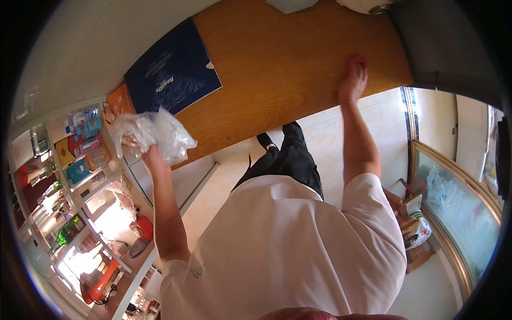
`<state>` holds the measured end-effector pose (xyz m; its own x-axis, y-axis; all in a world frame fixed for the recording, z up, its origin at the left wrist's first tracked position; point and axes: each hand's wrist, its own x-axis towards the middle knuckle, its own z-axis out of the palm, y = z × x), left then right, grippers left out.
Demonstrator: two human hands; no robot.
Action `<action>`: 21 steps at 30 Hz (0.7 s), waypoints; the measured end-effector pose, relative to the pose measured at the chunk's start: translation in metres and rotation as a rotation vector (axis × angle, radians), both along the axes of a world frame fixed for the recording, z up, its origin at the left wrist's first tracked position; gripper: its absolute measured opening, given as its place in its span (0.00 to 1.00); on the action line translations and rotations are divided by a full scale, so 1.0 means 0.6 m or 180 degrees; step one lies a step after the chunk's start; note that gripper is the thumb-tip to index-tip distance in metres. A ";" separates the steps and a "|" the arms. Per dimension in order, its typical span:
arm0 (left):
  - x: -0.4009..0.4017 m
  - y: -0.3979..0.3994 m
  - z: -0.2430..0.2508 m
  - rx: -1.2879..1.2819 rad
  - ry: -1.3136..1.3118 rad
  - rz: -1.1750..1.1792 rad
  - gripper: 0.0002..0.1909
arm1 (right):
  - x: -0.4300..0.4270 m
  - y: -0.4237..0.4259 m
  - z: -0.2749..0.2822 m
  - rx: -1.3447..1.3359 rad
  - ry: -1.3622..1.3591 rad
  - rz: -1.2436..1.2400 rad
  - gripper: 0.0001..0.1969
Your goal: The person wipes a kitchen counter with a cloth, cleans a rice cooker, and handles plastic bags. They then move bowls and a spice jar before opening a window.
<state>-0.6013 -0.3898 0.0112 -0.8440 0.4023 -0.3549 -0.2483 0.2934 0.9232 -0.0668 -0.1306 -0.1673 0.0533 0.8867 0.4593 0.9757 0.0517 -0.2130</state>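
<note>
My left hand (pixel 154 159) grips a crumpled clear plastic bag (pixel 173 134), held over the left end of a brown wooden tabletop (pixel 272 72). The bag hides most of its fingers. On the right, my right hand (pixel 353 85) is pressed flat against the wood, with a pink cloth (pixel 357 60) under its fingertips. Much of the cloth is covered by the fingers. A dark blue flat board or box panel (pixel 172 66) bearing writing lies on the tabletop, just beyond the bag.
Shelves at left hold plastic bottles (pixel 85 120), a green glass bottle (pixel 69 230) and boxes. An orange packet (pixel 121 99) sits beside the blue panel. A white object (pixel 366 5) stands at the table's far edge. A gold-framed glass panel (pixel 460 204) is at right.
</note>
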 end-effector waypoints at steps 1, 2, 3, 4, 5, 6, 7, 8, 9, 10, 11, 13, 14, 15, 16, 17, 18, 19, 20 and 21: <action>0.003 -0.015 0.001 -0.0033 0.0070 0.0048 0.24 | -0.042 -0.009 0.003 0.0000 0.0162 -0.0023 0.24; 0.008 -0.017 0.005 -0.0036 0.0063 -0.0030 0.24 | -0.084 -0.041 -0.034 -0.0369 0.0878 0.0011 0.24; 0.014 -0.016 0.009 -0.0088 0.0041 -0.0039 0.24 | -0.148 -0.089 -0.075 -0.0796 -0.0212 0.0228 0.24; 0.019 -0.008 0.012 -0.0112 0.0031 -0.0045 0.24 | -0.213 -0.133 -0.113 -0.1036 -0.1245 0.0560 0.25; 0.014 -0.022 0.005 -0.0097 0.0056 0.0002 0.24 | -0.273 -0.196 -0.071 -0.0568 0.0110 0.2017 0.24; 0.005 -0.053 -0.008 -0.0040 0.0025 0.0101 0.24 | -0.313 -0.221 0.055 -0.1517 -0.0158 0.3009 0.23; 0.006 -0.034 -0.003 0.0047 -0.0012 -0.0008 0.23 | -0.310 -0.256 0.004 -0.1538 0.0627 0.3465 0.21; 0.008 -0.029 0.000 0.0080 0.0014 0.0007 0.23 | -0.289 -0.245 0.023 -0.1257 0.0228 0.3671 0.20; 0.016 -0.019 0.007 0.0021 -0.0015 0.0036 0.23 | -0.260 -0.215 0.021 -0.1345 0.0036 0.3674 0.20; 0.019 -0.027 0.011 -0.0054 -0.0038 0.0148 0.23 | -0.229 -0.153 0.103 -0.1953 -0.0484 0.3606 0.20; 0.021 -0.008 0.017 -0.0037 -0.0015 0.0056 0.23 | -0.160 -0.124 0.005 -0.1220 0.0153 0.2918 0.20; 0.013 -0.013 0.006 -0.0188 -0.0098 0.0099 0.23 | -0.078 -0.008 0.093 -0.1501 0.1424 0.1669 0.16; 0.019 0.010 0.011 -0.0170 -0.0069 0.0092 0.23 | -0.038 0.038 0.110 -0.1413 0.2086 0.0582 0.16; 0.036 0.039 0.022 -0.0186 -0.0077 -0.0005 0.23 | 0.011 0.089 0.095 -0.0861 0.1981 0.0350 0.16; 0.051 0.066 0.035 -0.0212 -0.0084 -0.0089 0.23 | 0.034 0.121 0.070 -0.0868 0.2018 0.0330 0.16; 0.059 0.099 0.047 -0.0202 -0.0039 -0.0100 0.23 | 0.045 0.154 0.040 -0.0290 0.0758 -0.0013 0.16; 0.065 0.136 0.057 -0.0199 -0.0012 -0.0393 0.24 | 0.043 0.180 0.007 0.0279 -0.0509 -0.0359 0.16; 0.071 0.166 0.059 -0.0206 0.0021 -0.0644 0.24 | -0.003 0.195 -0.001 0.0281 -0.0596 -0.0383 0.16; 0.070 0.199 0.049 -0.0022 0.0046 -0.0614 0.25 | -0.080 0.190 0.000 0.0032 -0.0253 0.0060 0.16; 0.078 0.241 0.049 -0.0058 0.0149 -0.0701 0.25 | -0.162 0.174 0.003 -0.0226 0.0004 0.0557 0.16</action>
